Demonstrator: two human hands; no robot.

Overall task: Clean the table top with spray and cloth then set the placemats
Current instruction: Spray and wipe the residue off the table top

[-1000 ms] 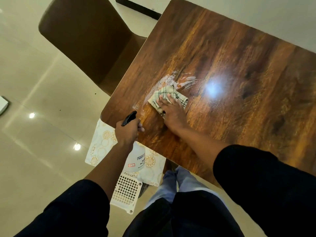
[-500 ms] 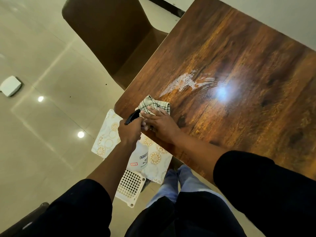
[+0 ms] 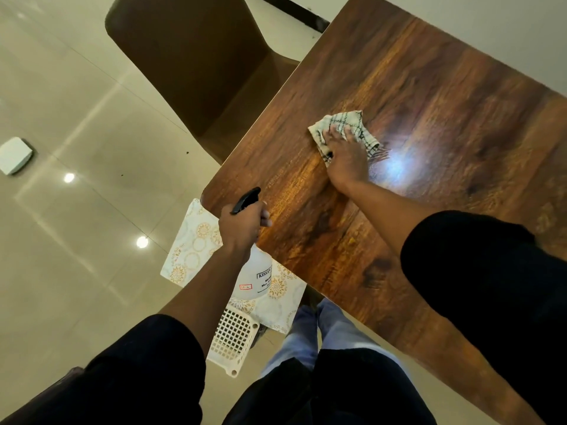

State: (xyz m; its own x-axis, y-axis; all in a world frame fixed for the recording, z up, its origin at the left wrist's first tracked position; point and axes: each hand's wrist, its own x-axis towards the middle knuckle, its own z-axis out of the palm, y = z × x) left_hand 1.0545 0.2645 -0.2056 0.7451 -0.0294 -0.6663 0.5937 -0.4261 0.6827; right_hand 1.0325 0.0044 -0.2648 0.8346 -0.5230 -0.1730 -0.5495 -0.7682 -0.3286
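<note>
Counting one cloth point(image 3: 343, 130), one bottle point(image 3: 256, 279).

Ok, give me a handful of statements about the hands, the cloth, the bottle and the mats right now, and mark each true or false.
1. The right hand presses the checked white cloth flat on the brown wooden table top. True.
2. The left hand holds nothing. False: it grips the white spray bottle with the black trigger.
3. The white placemats with gold circle patterns already lie on the table. False: they sit below its near corner.
4. A brown chair stands at the table's left side. True.
5. The spray bottle stands on the table. False: it is held off the edge.
</note>
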